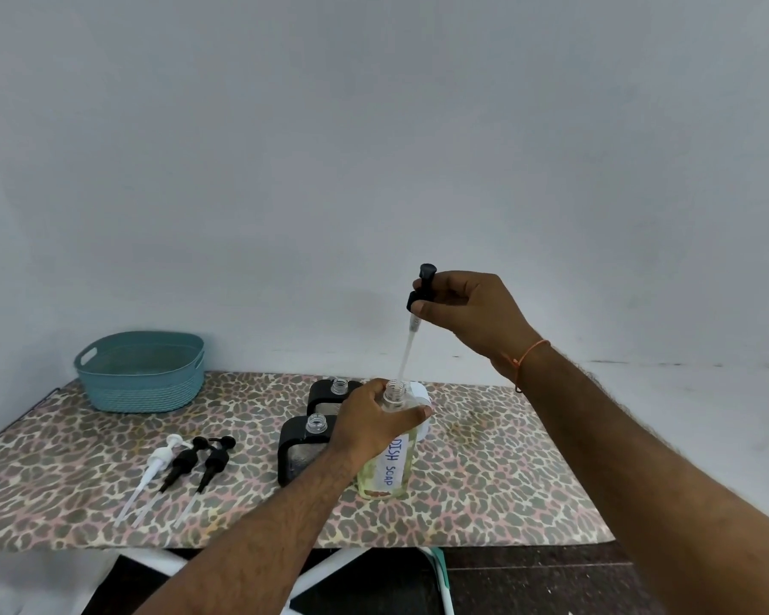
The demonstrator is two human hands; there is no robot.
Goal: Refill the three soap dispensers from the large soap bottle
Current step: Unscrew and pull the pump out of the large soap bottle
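A clear dispenser (389, 466) with yellowish soap and a "DISH SOAP" label stands on the table. My left hand (371, 421) grips its shoulder just below the open neck. My right hand (471, 315) pinches a black pump head (422, 288) held high above it; the pump's clear tube (407, 352) reaches down to the neck. Two black dispensers (300, 446) (329, 392) with open necks stand just left. A white object (420, 395), partly hidden, stands behind the clear dispenser.
Three loose pumps lie on the leopard-print table (485, 472) at the left: one white (154, 466), two black (180, 463) (212, 461). A teal basket (141, 372) sits at the back left corner. A grey wall rises behind.
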